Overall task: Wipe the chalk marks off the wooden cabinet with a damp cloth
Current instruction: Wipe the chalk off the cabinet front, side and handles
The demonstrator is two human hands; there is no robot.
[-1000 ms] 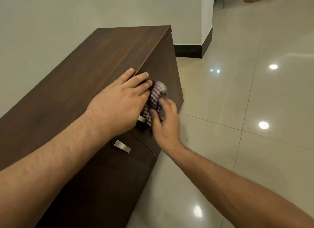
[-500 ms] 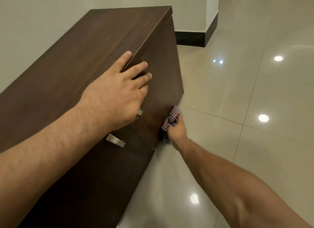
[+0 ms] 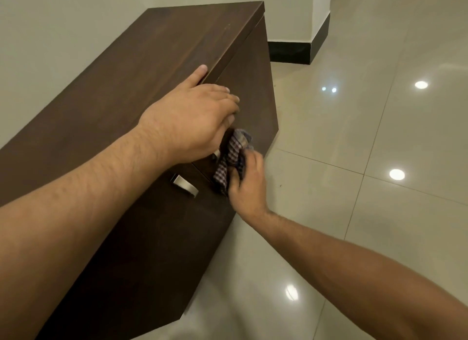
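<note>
While it is bunched in the right hand (image 3: pixel 249 181), whose fingers are curled shut around it, the checked cloth (image 3: pixel 234 157) presses against the cabinet (image 3: pixel 157 76) front, just below the top edge near the far corner. The left hand (image 3: pixel 195 119) lies flat over that top edge, fingers spread and holding nothing. A metal handle (image 3: pixel 184 185) sits just left of the cloth.

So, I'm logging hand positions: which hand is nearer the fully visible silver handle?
The right hand, pressing the checked cloth on the door just right of the handle. The left hand rests higher, on the cabinet's top edge.
</note>
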